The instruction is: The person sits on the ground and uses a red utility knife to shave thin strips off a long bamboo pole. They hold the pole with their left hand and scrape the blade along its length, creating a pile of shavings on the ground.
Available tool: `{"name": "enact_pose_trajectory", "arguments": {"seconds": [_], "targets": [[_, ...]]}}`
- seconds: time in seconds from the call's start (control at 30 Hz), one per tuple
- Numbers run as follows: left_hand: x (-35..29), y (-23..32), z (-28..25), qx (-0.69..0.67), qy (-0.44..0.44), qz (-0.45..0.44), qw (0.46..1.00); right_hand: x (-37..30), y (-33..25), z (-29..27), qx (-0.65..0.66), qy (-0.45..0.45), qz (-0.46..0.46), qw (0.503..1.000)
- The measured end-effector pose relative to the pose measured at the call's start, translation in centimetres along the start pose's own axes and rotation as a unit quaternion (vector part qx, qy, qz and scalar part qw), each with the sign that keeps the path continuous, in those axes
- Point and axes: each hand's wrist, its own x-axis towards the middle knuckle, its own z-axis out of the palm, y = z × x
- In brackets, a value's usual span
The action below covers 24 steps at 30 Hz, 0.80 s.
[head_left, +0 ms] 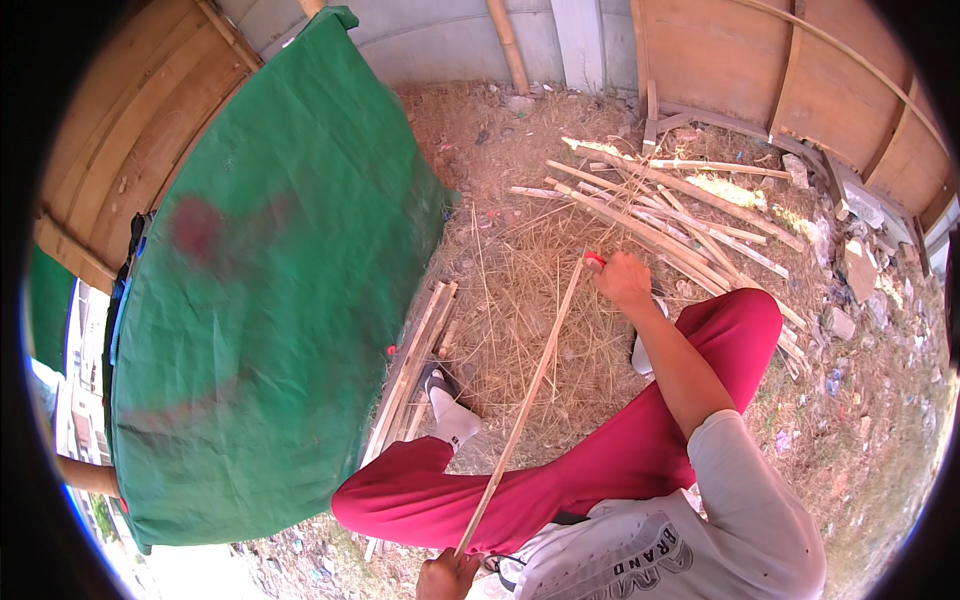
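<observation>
A long, thin bamboo strip (527, 408) slants across my lap, its far end up by my right hand. At the bottom edge, my left hand (447, 575) is closed round the strip's near end. My right hand (625, 280) is closed, out in front of my right knee, on a small red tool (595, 258) pressed against the far end of the strip. Most of that tool is hidden by the fingers, so its kind does not show. Fine straw-coloured shavings (540, 300) lie on the ground below the strip.
A pile of bamboo strips (690, 220) lies ahead to the right. More bamboo strips (412, 365) lie beside my left foot, along a large green tarp (270, 290). Wooden panels (720, 60) and a grey wall (450, 50) enclose the space. Rubble (860, 270) litters the right side.
</observation>
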Motion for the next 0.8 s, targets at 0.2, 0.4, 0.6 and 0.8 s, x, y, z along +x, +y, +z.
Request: {"name": "enact_pose_trajectory", "arguments": {"seconds": [0.2,0.4,0.6,0.8], "targets": [[-1.3,-2.5,-2.0,0.123,0.056,-0.074,0.988,1.4,3.2,0.8,-0.066,0.001,0.025,0.998],[4.6,4.7,-5.5,-0.023,0.123,-0.215,0.969,-0.2,1.6,2.3,-0.103,-0.076,-0.047,0.991],[8.5,4.4,-3.7,-0.135,0.153,-0.097,0.974,-4.1,-3.7,-6.3,0.168,-0.036,-0.075,0.982],[12.2,5.2,-4.2,-0.103,0.18,-0.053,0.977,-6.0,-3.0,-13.5,0.319,-0.039,-0.166,0.932]]}}
